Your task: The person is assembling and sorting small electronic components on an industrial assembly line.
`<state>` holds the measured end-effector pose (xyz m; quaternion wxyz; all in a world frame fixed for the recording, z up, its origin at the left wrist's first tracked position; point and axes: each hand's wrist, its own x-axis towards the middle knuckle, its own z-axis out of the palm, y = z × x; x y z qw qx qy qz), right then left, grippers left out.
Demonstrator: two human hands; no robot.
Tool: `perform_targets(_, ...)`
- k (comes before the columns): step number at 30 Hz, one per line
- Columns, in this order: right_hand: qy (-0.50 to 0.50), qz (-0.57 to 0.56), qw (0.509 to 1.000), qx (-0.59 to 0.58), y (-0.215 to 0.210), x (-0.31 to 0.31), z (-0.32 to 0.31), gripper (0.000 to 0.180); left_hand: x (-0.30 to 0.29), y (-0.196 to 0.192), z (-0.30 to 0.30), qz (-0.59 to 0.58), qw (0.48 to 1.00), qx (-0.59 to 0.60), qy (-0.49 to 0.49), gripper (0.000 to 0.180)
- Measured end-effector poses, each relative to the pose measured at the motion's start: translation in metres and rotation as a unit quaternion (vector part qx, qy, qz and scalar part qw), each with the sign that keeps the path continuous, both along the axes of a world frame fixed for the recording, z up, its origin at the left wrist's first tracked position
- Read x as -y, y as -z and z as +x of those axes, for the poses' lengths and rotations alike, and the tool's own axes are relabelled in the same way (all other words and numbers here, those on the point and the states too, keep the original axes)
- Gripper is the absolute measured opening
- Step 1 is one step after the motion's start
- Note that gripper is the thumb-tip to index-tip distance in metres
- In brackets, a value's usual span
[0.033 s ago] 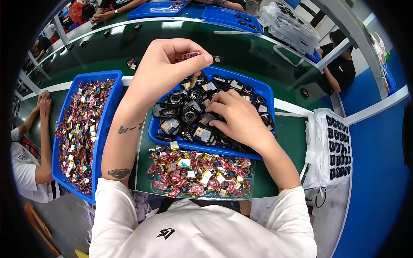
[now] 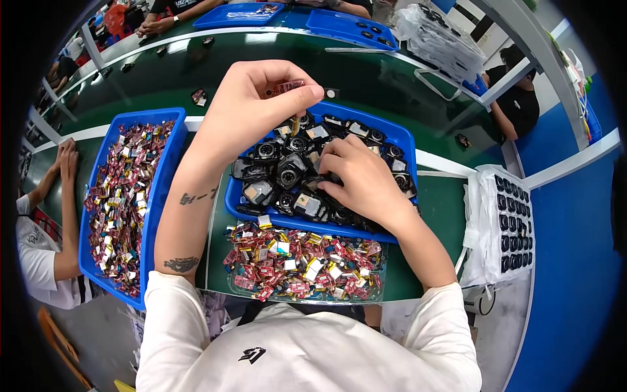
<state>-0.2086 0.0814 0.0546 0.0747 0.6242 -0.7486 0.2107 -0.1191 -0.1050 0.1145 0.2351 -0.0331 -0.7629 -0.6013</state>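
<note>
My left hand (image 2: 258, 108) is raised over the far left edge of a blue tray (image 2: 413, 149), its thumb and fingers closed on a small red circuit board (image 2: 287, 87). A dark tab with a pale round dot (image 2: 332, 93) sticks out past the thumb, and a yellowish strip (image 2: 296, 124) hangs below. Down in the tray, my right hand (image 2: 362, 179) has curled fingers and thumb around a black watch-like case (image 2: 315, 179), partly hidden by them. Similar black cases (image 2: 290, 171) with round lens-like centres fill the tray. Closer to me, a clear tray (image 2: 382, 297) holds a heap of red circuit boards (image 2: 304, 261).
On the left stands a long blue tray (image 2: 151, 242) full of similar boards. White trays of black cases (image 2: 513, 222) are stacked on the right. A white rail (image 2: 444, 162) crosses behind my tray. Other people's hands (image 2: 65, 160) rest at the left; blue trays (image 2: 238, 14) lie across the green table.
The dark tab beyond my left thumb has turned so its pale dot shows more clearly. My right hand has barely shifted.
</note>
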Motion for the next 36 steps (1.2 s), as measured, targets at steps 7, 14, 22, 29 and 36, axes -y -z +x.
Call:
perform_targets(7, -0.013, -0.163, 0.828, 0.536, -0.017, -0.001, -0.009, 0.034, -0.008, 0.003, 0.001, -0.019, 1.000, -0.019, 0.002, 0.008)
perform_targets(14, 0.045, -0.251, 0.774, 0.580, -0.021, -0.008, -0.011, 0.018, -0.036, 0.014, 0.000, -0.084, 0.992, -0.073, -0.067, 0.007)
perform_targets(22, -0.011, -0.332, 0.732, 0.595, -0.025, -0.006, 0.000, 0.019, -0.046, 0.022, -0.004, -0.165, 0.971, -0.087, -0.147, 0.007)
perform_targets(29, 0.002, -0.346, 0.751, 0.562, -0.026, -0.002, 0.007, 0.025, -0.045, 0.025, -0.006, -0.140, 0.974, -0.079, -0.162, 0.008)
perform_targets(36, 0.005, -0.317, 0.782, 0.537, -0.022, -0.003, 0.006, 0.027, -0.045, 0.026, -0.007, -0.139, 0.974, -0.073, -0.166, 0.007)
